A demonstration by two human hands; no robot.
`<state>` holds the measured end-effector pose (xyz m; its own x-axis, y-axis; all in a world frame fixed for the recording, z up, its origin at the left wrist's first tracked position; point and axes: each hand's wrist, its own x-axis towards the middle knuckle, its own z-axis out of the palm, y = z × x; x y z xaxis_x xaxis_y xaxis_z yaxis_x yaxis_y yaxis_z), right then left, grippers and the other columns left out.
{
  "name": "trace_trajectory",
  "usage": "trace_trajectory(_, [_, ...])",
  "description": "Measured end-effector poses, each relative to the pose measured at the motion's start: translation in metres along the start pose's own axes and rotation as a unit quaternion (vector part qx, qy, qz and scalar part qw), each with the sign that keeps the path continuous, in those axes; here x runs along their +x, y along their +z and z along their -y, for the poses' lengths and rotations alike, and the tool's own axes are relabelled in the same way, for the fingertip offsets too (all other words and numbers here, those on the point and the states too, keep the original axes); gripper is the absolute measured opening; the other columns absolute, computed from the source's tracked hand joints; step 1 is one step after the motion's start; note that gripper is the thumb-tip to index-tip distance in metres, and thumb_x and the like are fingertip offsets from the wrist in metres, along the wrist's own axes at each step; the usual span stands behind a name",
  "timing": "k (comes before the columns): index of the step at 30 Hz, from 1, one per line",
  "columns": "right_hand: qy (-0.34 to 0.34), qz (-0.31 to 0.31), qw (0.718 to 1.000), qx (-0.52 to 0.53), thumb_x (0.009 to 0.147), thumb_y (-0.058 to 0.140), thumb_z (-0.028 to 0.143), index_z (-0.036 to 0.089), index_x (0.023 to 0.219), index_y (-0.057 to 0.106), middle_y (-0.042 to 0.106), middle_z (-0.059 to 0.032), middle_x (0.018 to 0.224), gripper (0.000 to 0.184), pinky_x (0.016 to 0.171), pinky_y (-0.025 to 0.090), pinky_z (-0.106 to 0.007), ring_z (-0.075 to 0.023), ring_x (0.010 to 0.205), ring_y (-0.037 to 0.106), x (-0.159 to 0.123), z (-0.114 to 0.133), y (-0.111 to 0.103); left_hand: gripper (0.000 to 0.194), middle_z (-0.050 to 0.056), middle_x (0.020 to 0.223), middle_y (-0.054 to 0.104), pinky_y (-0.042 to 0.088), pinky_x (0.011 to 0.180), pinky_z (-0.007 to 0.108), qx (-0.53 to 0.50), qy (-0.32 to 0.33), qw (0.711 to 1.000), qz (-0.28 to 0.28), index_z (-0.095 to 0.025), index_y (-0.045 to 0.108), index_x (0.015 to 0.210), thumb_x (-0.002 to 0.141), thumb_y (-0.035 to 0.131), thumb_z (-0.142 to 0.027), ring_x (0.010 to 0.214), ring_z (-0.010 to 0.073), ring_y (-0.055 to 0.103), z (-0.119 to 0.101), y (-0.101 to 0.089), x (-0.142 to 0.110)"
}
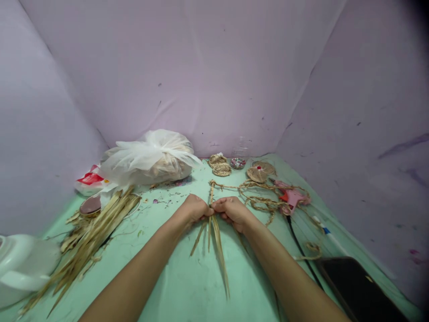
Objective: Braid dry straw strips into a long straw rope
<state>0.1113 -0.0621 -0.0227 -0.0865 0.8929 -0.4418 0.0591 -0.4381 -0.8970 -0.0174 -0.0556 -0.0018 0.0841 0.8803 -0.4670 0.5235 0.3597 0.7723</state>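
Observation:
My left hand (196, 208) and my right hand (231, 210) meet at the middle of the green surface, both closed in a pinch. Between their fingertips is a braid of dried plant fibre (212, 193), running away from me. Loose fibre strands (218, 250) fan out below my fingers toward me. From the braid's far end a twisted cord (231, 186) leads right into a loose tangle (261, 202). The exact crossing of strands under my fingertips is hidden.
Left lie a bundle of dried fibre strips (97, 228), a white pitcher-like container (27, 264) and a stuffed plastic bag (150, 158). Coiled fibre discs (221, 169) and a bead jar (237, 163) stand at the back. Right are a pink glue gun (291, 199) and a phone (358, 286).

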Motion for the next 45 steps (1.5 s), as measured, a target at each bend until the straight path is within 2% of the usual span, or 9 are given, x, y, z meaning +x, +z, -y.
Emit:
trace_trajectory(6, [0.004, 0.01, 1.0, 0.004, 0.056, 0.055, 0.016, 0.013, 0.056, 0.051, 0.035, 0.0074, 0.035, 0.005, 0.035, 0.012, -0.018, -0.0025, 0.032, 0.022, 0.0, 0.001, -0.001, 0.023, -0.006, 0.039, 0.033, 0.02, 0.039, 0.02, 0.12, 0.076, 0.989, -0.04, -0.015, 0.045, 0.048, 0.049, 0.064, -0.029, 0.04, 0.0059, 0.029, 0.014, 0.003, 0.014])
trace_trajectory(9, [0.006, 0.016, 1.0, 0.009, 0.056, 0.053, 0.016, 0.013, 0.056, 0.051, 0.034, 0.0074, 0.034, 0.003, 0.035, 0.011, -0.017, -0.0024, 0.032, 0.023, 0.0, 0.001, -0.002, 0.026, -0.007, 0.044, 0.039, 0.023, 0.039, 0.018, 0.102, 0.117, 0.985, -0.075, -0.016, 0.048, 0.06, 0.046, 0.067, -0.027, 0.041, 0.0056, 0.033, 0.014, 0.003, 0.012])
trace_trajectory(15, [0.006, 0.03, 0.999, 0.014, 0.058, 0.054, 0.019, 0.014, 0.054, 0.05, 0.034, 0.0072, 0.033, 0.007, 0.034, 0.01, -0.018, -0.0025, 0.031, 0.022, -0.002, 0.003, -0.002, 0.029, -0.008, 0.037, 0.04, 0.024, 0.033, 0.016, -0.03, 0.058, 0.997, 0.038, -0.014, 0.048, 0.092, 0.063, 0.055, -0.018, 0.029, 0.0068, 0.034, 0.008, 0.011, 0.002])
trace_trajectory(21, [0.022, 0.008, 1.0, 0.019, 0.057, 0.054, 0.015, 0.014, 0.055, 0.049, 0.03, 0.0086, 0.032, 0.006, 0.034, 0.009, -0.018, -0.0024, 0.03, 0.019, 0.0, 0.001, 0.0, 0.023, -0.007, 0.033, 0.04, 0.027, 0.031, 0.017, -0.046, 0.035, 0.996, 0.061, -0.012, 0.051, 0.086, 0.064, 0.056, -0.016, 0.028, 0.0075, 0.035, 0.009, 0.007, 0.003])
trace_trajectory(26, [0.015, 0.017, 0.999, 0.035, 0.058, 0.055, 0.014, 0.013, 0.054, 0.049, 0.037, 0.0064, 0.035, 0.007, 0.034, 0.011, -0.018, -0.0026, 0.031, 0.023, -0.001, 0.002, 0.0, 0.016, -0.002, 0.044, 0.05, 0.035, 0.035, 0.019, -0.128, 0.046, 0.982, 0.131, -0.011, 0.053, 0.078, 0.063, 0.056, -0.014, 0.034, 0.0083, 0.044, 0.011, -0.004, 0.004])
trace_trajectory(32, [0.004, 0.021, 1.0, 0.019, 0.06, 0.055, 0.015, 0.012, 0.057, 0.054, 0.039, 0.0061, 0.037, 0.004, 0.035, 0.013, -0.018, -0.0033, 0.033, 0.023, -0.004, 0.002, 0.0, 0.011, 0.0, 0.041, 0.048, 0.033, 0.031, 0.021, -0.113, 0.004, 0.989, 0.091, -0.013, 0.047, 0.056, 0.063, 0.053, -0.017, 0.031, 0.0095, 0.042, 0.01, -0.002, 0.004])
trace_trajectory(37, [-0.067, -0.011, 0.988, -0.14, 0.057, 0.055, 0.015, 0.012, 0.056, 0.058, 0.041, 0.005, 0.041, 0.005, 0.04, 0.022, -0.017, -0.0041, 0.039, 0.03, -0.001, -0.001, -0.003, 0.016, -0.005, 0.028, 0.033, 0.017, 0.027, 0.019, -0.066, -0.006, 0.997, 0.042, -0.016, 0.04, 0.045, 0.058, 0.05, -0.016, 0.024, 0.0055, 0.025, 0.008, 0.004, 0.003])
trace_trajectory(41, [-0.085, -0.081, 0.94, -0.319, 0.054, 0.055, 0.02, 0.013, 0.053, 0.061, 0.045, 0.0021, 0.042, 0.01, 0.041, 0.024, -0.019, -0.0074, 0.043, 0.038, -0.009, 0.007, -0.005, 0.015, -0.006, 0.027, 0.03, 0.013, 0.027, 0.019, -0.079, -0.003, 0.996, 0.028, -0.017, 0.038, 0.044, 0.054, 0.048, -0.015, 0.024, 0.0052, 0.021, 0.005, 0.009, 0.001])
trace_trajectory(45, [-0.116, -0.086, 0.892, -0.428, 0.054, 0.052, 0.017, 0.015, 0.054, 0.064, 0.054, -0.0017, 0.047, 0.012, 0.043, 0.026, -0.02, -0.0104, 0.048, 0.046, -0.027, 0.019, 0.002, 0.014, -0.006, 0.025, 0.028, 0.013, 0.028, 0.019, -0.101, -0.026, 0.995, 0.005, -0.017, 0.037, 0.041, 0.051, 0.046, -0.014, 0.024, 0.0051, 0.021, 0.001, 0.012, -0.004])
